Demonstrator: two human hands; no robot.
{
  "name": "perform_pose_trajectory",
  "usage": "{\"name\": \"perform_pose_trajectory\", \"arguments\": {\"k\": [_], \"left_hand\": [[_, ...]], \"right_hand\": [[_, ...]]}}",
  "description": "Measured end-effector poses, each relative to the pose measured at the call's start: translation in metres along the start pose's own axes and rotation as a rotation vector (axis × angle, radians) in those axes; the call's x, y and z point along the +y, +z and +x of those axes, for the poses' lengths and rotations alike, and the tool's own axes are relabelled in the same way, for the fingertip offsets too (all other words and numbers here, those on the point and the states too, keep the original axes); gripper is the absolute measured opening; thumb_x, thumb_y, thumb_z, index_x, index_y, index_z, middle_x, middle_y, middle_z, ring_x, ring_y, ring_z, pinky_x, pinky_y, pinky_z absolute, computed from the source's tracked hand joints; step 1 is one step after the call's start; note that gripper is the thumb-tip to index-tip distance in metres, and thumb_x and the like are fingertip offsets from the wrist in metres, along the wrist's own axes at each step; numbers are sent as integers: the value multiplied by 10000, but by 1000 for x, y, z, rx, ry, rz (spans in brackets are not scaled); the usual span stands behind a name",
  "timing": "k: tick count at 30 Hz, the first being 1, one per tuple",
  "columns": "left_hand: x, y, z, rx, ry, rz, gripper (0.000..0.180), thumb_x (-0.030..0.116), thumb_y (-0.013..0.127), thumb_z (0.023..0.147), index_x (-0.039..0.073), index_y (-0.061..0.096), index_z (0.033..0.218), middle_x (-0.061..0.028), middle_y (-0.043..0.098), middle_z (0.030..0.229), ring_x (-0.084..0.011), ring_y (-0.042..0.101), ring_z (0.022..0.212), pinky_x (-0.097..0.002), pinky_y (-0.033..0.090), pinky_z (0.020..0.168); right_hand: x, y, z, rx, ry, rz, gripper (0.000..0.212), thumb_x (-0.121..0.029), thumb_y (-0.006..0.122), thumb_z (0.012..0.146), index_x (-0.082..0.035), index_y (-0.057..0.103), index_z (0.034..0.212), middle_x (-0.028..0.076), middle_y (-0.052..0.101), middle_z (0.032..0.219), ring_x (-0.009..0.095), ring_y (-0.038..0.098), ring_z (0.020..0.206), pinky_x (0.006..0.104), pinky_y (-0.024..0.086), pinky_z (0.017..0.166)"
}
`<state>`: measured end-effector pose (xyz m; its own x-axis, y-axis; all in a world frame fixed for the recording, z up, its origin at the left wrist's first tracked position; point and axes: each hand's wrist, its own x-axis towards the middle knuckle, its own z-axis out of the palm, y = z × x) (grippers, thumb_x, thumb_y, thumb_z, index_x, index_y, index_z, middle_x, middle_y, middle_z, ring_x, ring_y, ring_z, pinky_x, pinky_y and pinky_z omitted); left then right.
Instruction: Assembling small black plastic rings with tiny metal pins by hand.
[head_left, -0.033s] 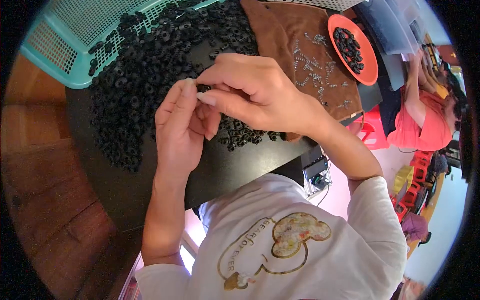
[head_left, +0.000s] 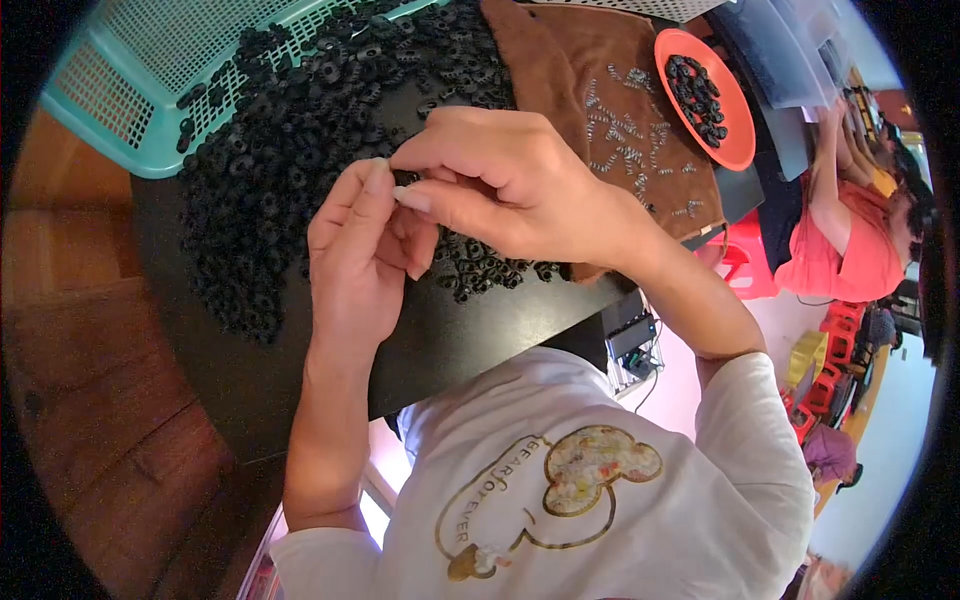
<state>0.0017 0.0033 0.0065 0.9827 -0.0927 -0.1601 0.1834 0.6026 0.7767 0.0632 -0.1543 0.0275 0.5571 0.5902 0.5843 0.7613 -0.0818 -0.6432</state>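
Over the dark table, my left hand (head_left: 358,255) and my right hand (head_left: 525,185) meet at the fingertips. The thumb and forefinger of each are pinched together, and whatever lies between them is hidden or too small to make out. Beneath and beyond them spreads a heap of small black ring-like plastic parts (head_left: 260,210). More hollow black parts (head_left: 490,270) lie just under my right hand. To the right, several small metal springs (head_left: 630,140) are scattered on a brown cloth (head_left: 555,60).
An orange plate (head_left: 740,125) holding black pieces stands at the cloth's right edge. A teal mesh basket (head_left: 120,110) sits at the far left, black parts spilling from it. Blue-grey plastic bins (head_left: 780,50) are at the far right. Another person in a coral shirt (head_left: 850,250) sits beyond.
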Motion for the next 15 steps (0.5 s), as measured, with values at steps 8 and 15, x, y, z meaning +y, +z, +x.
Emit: {"name": "perform_pose_trajectory", "arguments": {"k": [8,15], "left_hand": [[11,-23,8,72,178,-80,245,235,451,998,48,566,888,-80,603,783,-100,452,513,-222,314,453],[8,-27,9,48,132,-120,257,235,453,997,44,567,870,-82,592,765,-102,460,520,-218,320,453]], "right_hand": [[56,-48,3,-23,207,-323,142,-129,593,837,-15,639,909,161,639,786,327,635,735,380,507,665],[62,-22,18,-354,122,-615,130,-92,550,800,-38,627,888,155,603,888,368,626,840,470,528,705]]}}
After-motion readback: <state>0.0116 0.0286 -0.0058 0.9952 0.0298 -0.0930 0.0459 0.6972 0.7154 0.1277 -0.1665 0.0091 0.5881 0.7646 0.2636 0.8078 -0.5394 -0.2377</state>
